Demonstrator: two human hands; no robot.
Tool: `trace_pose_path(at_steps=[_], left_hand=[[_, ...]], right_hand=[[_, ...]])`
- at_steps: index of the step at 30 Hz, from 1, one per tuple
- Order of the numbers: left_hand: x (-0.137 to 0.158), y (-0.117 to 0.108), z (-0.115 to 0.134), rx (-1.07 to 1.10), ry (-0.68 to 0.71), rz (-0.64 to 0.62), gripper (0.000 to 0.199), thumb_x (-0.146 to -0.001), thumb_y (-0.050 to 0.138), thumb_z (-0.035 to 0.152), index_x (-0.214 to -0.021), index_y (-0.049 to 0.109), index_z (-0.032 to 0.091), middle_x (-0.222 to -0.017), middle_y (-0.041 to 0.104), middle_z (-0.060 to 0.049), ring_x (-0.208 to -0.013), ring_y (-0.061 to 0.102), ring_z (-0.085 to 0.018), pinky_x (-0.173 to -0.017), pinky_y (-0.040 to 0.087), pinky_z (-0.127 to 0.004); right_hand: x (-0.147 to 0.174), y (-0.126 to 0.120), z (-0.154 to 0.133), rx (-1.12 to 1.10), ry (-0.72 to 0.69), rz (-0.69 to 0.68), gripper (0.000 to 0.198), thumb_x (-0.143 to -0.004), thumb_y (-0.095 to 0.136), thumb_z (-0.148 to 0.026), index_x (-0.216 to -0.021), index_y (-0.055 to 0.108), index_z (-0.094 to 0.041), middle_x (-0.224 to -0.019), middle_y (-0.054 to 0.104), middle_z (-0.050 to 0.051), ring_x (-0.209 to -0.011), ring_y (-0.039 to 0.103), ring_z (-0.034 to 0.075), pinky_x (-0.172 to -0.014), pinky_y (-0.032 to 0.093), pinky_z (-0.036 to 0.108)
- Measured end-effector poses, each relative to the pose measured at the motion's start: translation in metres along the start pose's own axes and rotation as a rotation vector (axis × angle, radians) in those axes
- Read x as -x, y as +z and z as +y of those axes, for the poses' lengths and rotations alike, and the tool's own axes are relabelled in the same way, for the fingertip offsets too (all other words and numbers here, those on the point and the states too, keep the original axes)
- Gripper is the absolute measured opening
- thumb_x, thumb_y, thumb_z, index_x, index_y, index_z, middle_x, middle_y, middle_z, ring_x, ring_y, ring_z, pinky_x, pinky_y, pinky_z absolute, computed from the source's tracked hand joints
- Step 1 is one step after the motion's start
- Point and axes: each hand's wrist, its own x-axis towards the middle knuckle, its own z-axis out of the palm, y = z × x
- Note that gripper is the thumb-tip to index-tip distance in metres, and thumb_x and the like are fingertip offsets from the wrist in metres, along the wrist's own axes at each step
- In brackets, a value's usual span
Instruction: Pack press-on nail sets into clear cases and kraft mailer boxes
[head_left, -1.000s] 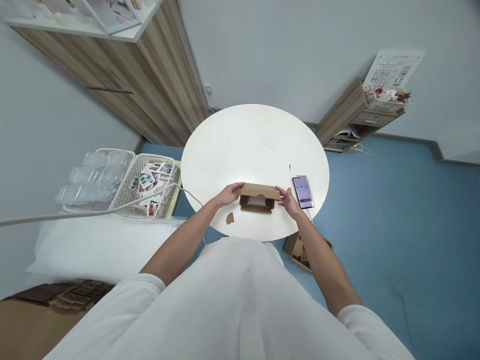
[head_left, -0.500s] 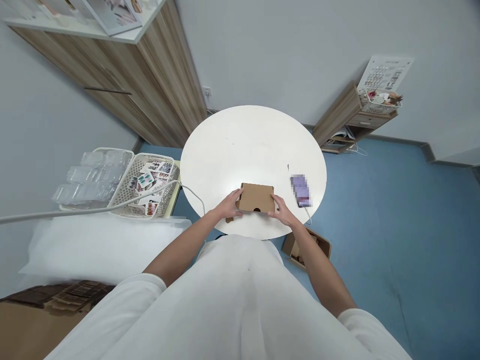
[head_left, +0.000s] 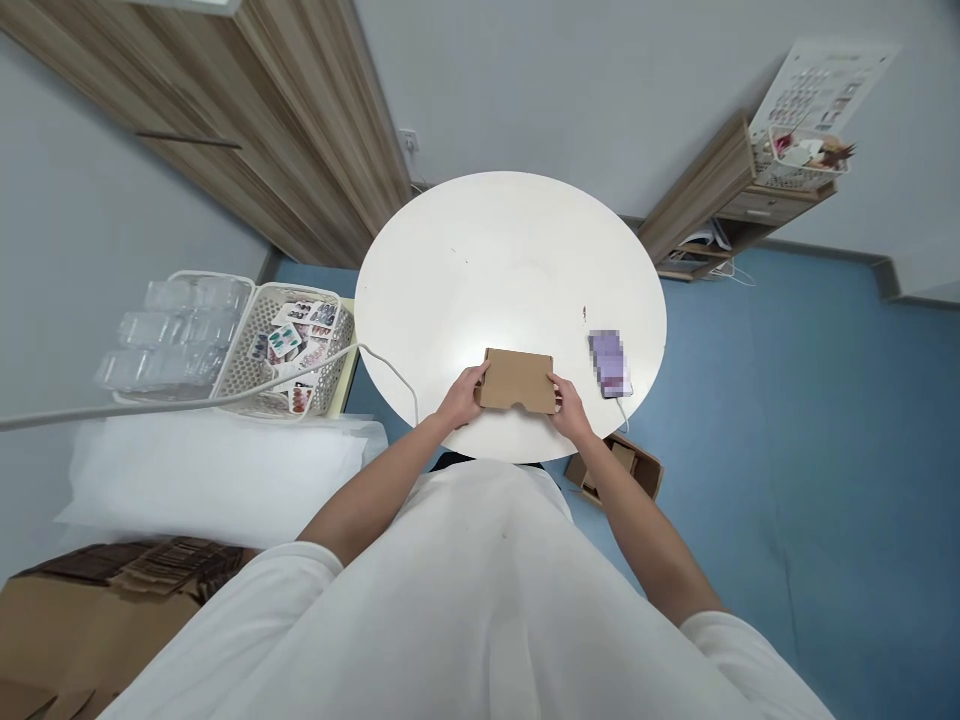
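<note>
A small brown cardboard box (head_left: 517, 380) is at the near part of the round white table (head_left: 510, 250), its flat top facing up and a notch in its near edge. My left hand (head_left: 462, 398) grips the box's left side, thumb at the upper left corner. On the right side my right hand (head_left: 570, 408) holds it, with the thumb near the top edge and the fingers partly hidden. A phone (head_left: 610, 364) with a blurred purple screen lies to the right of my right hand, a white cable (head_left: 623, 412) running from it.
Left of the table stand a white basket (head_left: 341, 345) of press-on nail cards and another with clear plastic cases (head_left: 172, 330). A grey cable (head_left: 300, 372) crosses the baskets to the table. An open carton (head_left: 649, 475) sits on the floor at right. A wooden cabinet (head_left: 315, 150) rises behind.
The box's near edge now shows a wider open notch, and my fingers have shifted along its sides. The camera view has tilted downward slightly. A brown flap beside my left hand no longer shows.
</note>
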Motion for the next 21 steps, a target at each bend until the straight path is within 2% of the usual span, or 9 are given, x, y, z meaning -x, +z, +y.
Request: trace_pose_path(at_steps=[3, 7, 11, 13, 16, 21], left_hand=[[-0.006, -0.012, 0.012, -0.007, -0.028, 0.01, 0.067, -0.072, 0.058, 0.027, -0.134, 0.033, 0.026, -0.11, 0.051, -0.007, -0.096, 0.054, -0.018, -0.084, 0.045, -0.033], [-0.025, -0.03, 0.031, -0.025, -0.172, -0.038, 0.049, -0.076, 0.051, 0.041, -0.123, 0.047, 0.025, -0.102, 0.055, -0.005, -0.083, 0.057, -0.018, -0.077, 0.044, -0.03], [-0.044, -0.039, 0.037, -0.011, -0.318, -0.093, 0.04, -0.077, 0.046, 0.047, -0.105, 0.058, 0.022, -0.096, 0.061, -0.005, -0.086, 0.057, -0.02, -0.07, 0.043, -0.027], [-0.048, -0.039, 0.036, 0.019, -0.381, -0.091, 0.041, -0.075, 0.047, 0.048, -0.104, 0.057, 0.02, -0.096, 0.062, -0.006, -0.085, 0.058, -0.02, -0.066, 0.043, -0.026], [-0.048, -0.035, 0.032, 0.06, -0.422, -0.075, 0.044, -0.074, 0.048, 0.05, -0.107, 0.055, 0.021, -0.095, 0.063, -0.006, -0.08, 0.059, -0.019, -0.062, 0.042, -0.026], [-0.047, -0.032, 0.033, -0.009, -0.404, -0.031, 0.039, -0.073, 0.049, 0.05, -0.1, 0.056, 0.023, -0.088, 0.063, -0.004, -0.076, 0.058, -0.018, -0.059, 0.041, -0.026]], right_hand=[[-0.01, -0.018, -0.011, -0.097, 0.067, -0.071, 0.063, -0.069, 0.06, -0.022, -0.127, 0.038, -0.026, -0.119, 0.048, 0.009, -0.09, 0.055, 0.019, -0.077, 0.049, 0.038], [-0.032, -0.04, -0.024, -0.234, 0.191, -0.231, 0.048, -0.075, 0.055, -0.034, -0.121, 0.044, -0.024, -0.101, 0.056, 0.006, -0.072, 0.057, 0.014, -0.068, 0.051, 0.034], [-0.056, -0.048, -0.036, -0.256, 0.333, -0.336, 0.035, -0.079, 0.047, -0.038, -0.108, 0.051, -0.018, -0.088, 0.06, 0.007, -0.063, 0.057, 0.014, -0.062, 0.05, 0.031], [-0.063, -0.05, -0.042, -0.233, 0.373, -0.338, 0.031, -0.08, 0.044, -0.038, -0.103, 0.053, -0.018, -0.093, 0.06, 0.008, -0.062, 0.059, 0.014, -0.06, 0.049, 0.029], [-0.068, -0.053, -0.051, -0.145, 0.356, -0.281, 0.028, -0.081, 0.039, -0.036, -0.094, 0.056, -0.018, -0.096, 0.06, 0.008, -0.062, 0.059, 0.014, -0.058, 0.047, 0.028], [-0.064, -0.059, -0.06, 0.103, 0.202, -0.168, 0.028, -0.081, 0.038, -0.036, -0.075, 0.059, -0.019, -0.073, 0.06, 0.002, -0.068, 0.054, 0.016, -0.061, 0.041, 0.027]])
